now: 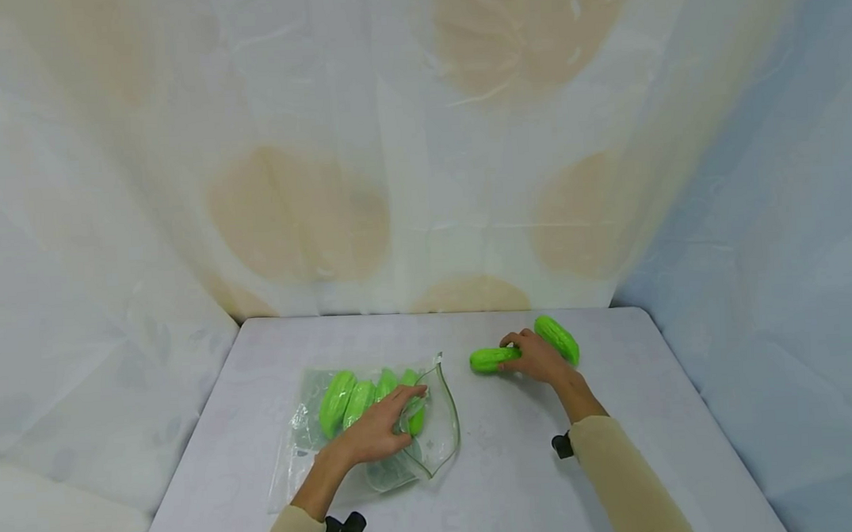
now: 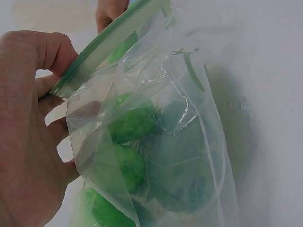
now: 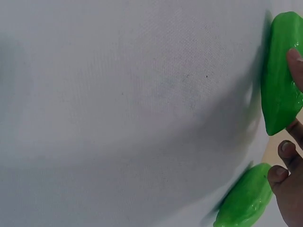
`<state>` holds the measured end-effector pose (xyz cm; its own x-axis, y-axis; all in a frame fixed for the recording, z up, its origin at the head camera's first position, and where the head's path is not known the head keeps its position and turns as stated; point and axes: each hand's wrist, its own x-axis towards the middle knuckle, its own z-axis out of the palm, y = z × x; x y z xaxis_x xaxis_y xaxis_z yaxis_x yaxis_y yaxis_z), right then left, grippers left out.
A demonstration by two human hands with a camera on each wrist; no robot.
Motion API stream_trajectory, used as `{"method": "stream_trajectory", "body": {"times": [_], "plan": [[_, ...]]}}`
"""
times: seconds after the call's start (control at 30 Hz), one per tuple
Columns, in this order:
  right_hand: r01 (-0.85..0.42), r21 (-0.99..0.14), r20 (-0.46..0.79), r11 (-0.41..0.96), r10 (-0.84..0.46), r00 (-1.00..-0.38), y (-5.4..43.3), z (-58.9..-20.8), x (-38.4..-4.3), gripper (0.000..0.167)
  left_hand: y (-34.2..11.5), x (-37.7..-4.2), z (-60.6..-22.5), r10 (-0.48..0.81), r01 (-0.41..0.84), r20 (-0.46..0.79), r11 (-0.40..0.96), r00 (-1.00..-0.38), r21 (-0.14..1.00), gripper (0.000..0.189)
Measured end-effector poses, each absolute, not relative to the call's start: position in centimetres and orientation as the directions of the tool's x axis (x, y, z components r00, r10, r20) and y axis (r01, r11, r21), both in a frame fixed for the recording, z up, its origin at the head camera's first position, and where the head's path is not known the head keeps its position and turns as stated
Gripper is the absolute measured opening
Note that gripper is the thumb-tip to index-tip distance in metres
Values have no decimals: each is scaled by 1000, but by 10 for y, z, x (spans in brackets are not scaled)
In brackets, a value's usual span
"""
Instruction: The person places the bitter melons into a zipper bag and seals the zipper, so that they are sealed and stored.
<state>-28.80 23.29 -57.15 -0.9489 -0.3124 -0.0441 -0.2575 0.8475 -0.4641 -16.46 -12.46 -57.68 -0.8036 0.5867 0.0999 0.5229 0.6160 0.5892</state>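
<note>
A clear zip bag [image 1: 443, 424] lies on the table, its green-edged mouth spread toward the right. Several bright green, ridged bitter melons [image 1: 337, 403] rest side by side inside it. At the mouth, my left hand [image 1: 376, 431] holds the bag's rim; in the left wrist view its curled fingers [image 2: 57, 52] are at the green zip strip [image 2: 94, 49]. Farther right, my right hand [image 1: 537, 356] grips one end of a loose bitter melon [image 1: 489, 360] between thumb and fingers. Another loose bitter melon [image 1: 558, 339] lies just beyond that hand, also visible in the right wrist view [image 3: 244, 198].
A white-covered table [image 1: 507, 485] carries everything. Behind it hangs a pale curtain [image 1: 424, 218] with tan round patterns, and more sheeting [image 1: 777, 298] closes off the right side. Black wrist cameras [image 1: 346, 529] sit on both forearms.
</note>
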Motion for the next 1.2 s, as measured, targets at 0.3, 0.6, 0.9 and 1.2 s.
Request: {"method": "stream_trajectory", "body": {"times": [0.3,0.6,0.9,1.2], "plan": [[-318,-422,-3,849,-353,-936,229,-569,-286,49,-124,-164,-576,585,515,92,616,-806,596,82],[-349,-363,-9,864,-378,-926,229,-571,-287,52,-123,-165,-577,584,512,90,614,-806,601,82],[-279,-406,-39,870,-321,-946,232,-575,-289,55,-124,-167,-578,590,522,100,607,-801,599,81],[-288,-485,8,825,-326,-945,230,-575,-286,54,-124,-169,-580,587,515,85,621,-805,590,82]]}}
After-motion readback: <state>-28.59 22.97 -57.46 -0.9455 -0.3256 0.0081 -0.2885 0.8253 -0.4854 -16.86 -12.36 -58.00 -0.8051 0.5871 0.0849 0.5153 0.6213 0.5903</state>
